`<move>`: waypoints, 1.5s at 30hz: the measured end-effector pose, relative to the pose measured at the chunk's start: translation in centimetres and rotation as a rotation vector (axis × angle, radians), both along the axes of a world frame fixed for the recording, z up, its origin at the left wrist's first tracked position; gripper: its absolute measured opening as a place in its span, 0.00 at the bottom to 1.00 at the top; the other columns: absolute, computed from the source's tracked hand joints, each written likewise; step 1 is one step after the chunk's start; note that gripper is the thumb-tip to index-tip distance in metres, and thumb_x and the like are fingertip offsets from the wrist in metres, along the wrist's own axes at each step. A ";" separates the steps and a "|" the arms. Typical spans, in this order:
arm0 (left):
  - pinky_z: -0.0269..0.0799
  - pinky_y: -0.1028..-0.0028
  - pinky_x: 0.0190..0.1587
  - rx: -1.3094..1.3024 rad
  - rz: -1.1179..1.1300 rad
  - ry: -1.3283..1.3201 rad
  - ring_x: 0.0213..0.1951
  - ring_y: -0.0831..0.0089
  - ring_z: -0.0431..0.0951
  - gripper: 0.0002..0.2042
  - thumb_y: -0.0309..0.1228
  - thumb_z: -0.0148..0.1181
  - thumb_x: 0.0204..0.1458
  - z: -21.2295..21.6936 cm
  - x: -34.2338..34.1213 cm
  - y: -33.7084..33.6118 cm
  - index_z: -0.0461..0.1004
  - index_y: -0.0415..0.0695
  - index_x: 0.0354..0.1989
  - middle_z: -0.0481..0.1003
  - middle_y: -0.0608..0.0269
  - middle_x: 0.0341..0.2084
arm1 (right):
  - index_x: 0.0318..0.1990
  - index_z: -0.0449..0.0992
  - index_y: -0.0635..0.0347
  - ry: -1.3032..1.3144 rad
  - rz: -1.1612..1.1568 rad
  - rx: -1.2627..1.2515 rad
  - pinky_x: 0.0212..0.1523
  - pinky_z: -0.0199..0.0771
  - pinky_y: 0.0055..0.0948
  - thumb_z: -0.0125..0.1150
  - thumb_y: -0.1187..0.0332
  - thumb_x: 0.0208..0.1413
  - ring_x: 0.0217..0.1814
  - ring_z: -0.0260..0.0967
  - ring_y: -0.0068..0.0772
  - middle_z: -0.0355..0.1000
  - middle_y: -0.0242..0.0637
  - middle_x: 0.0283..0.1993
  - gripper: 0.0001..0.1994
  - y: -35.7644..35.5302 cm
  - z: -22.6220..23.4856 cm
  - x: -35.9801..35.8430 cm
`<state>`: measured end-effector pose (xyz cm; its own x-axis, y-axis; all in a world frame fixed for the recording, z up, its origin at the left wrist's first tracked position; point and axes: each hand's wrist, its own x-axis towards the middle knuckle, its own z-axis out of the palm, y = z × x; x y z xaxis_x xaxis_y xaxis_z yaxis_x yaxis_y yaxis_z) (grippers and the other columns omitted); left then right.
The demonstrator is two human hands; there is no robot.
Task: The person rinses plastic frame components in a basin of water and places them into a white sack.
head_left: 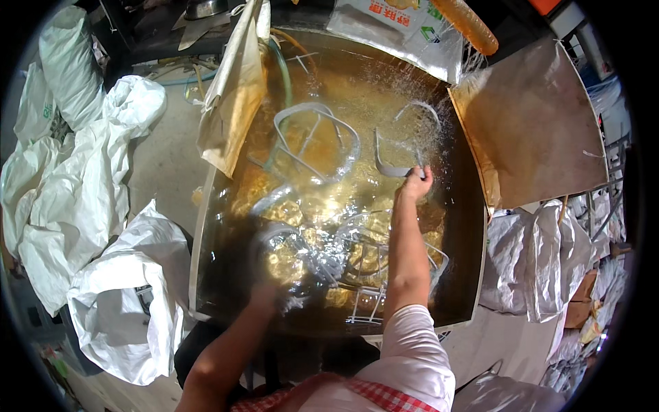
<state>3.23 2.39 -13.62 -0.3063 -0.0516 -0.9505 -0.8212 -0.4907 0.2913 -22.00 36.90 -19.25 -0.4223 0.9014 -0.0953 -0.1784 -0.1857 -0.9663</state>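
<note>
Right hand (417,180) has its fingers closed on the near edge of a bent grey frame (388,169), which sits just left of and beyond that hand. Frame's long axis runs roughly away from the person, curved end farthest from the grip, partly lost in splashes. Right arm's stretched nearly straight out over the water tub (480,275). Left hand (264,294) is lower and a total blur, so can't tell if it's gripping anything. More grey frames (355,143) lie beyond it, and a tan panel (535,123) stands off the right hand's right.
</note>
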 end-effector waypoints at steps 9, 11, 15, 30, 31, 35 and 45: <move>0.74 0.59 0.27 0.263 0.381 0.048 0.29 0.57 0.75 0.12 0.19 0.50 0.47 7.2 -1.8 1.4 0.64 0.30 0.41 0.70 0.50 0.30 | 0.33 0.76 0.56 -0.262 0.962 2.034 0.47 0.63 0.34 0.53 0.73 0.43 0.46 0.64 0.36 0.69 0.37 0.45 0.09 -1.6 8.9 5.4; 0.74 0.58 0.27 0.303 0.385 0.084 0.30 0.56 0.76 0.13 0.19 0.50 0.47 9.3 -1.8 2.2 0.64 0.30 0.42 0.70 0.50 0.31 | 0.34 0.77 0.48 -0.479 1.111 2.213 0.46 0.62 0.33 0.53 0.67 0.44 0.45 0.64 0.33 0.70 0.30 0.46 0.10 0.1 6.2 7.0; 0.71 0.67 0.27 -0.004 -0.156 0.696 0.25 0.65 0.73 0.10 0.28 0.51 0.50 -1.9 1.4 0.4 0.67 0.35 0.36 0.70 0.56 0.25 | 0.34 0.78 0.47 -0.794 1.226 2.109 0.51 0.57 0.32 0.52 0.66 0.44 0.50 0.63 0.32 0.70 0.26 0.47 0.10 1.4 2.5 9.2; 0.70 0.67 0.36 -0.323 0.032 0.460 0.35 0.62 0.73 0.30 0.25 0.56 0.41 8.6 1.7 2.3 0.51 0.39 0.55 0.66 0.47 0.42 | 0.59 0.56 0.63 -0.349 1.511 0.355 0.53 0.60 0.29 0.57 0.69 0.50 0.55 0.57 0.31 0.57 0.43 0.57 0.28 -12.0 13.8 19.6; 0.70 0.66 0.39 -0.325 0.004 0.612 0.38 0.60 0.73 0.35 0.24 0.55 0.40 10.1 2.0 1.9 0.45 0.40 0.59 0.66 0.46 0.44 | 0.60 0.55 0.62 -0.320 1.520 0.300 0.54 0.59 0.29 0.57 0.69 0.50 0.56 0.56 0.30 0.56 0.43 0.57 0.29 -12.7 14.6 20.1; 0.67 0.65 0.47 -0.586 -0.188 0.914 0.44 0.55 0.70 0.39 0.22 0.55 0.40 11.3 1.3 0.8 0.41 0.40 0.62 0.63 0.41 0.47 | 0.51 0.61 0.63 -0.495 1.459 0.195 0.39 0.65 0.24 0.55 0.71 0.52 0.38 0.64 0.27 0.67 0.35 0.40 0.19 -14.6 15.9 19.8; 0.67 0.68 0.46 -0.595 -0.042 1.219 0.46 0.63 0.71 0.38 0.25 0.58 0.37 19.3 0.7 -6.3 0.47 0.36 0.60 0.66 0.43 0.47 | 0.48 0.63 0.63 -0.219 1.312 0.372 0.39 0.65 0.28 0.55 0.73 0.51 0.38 0.64 0.27 0.67 0.34 0.39 0.16 -21.7 25.2 18.7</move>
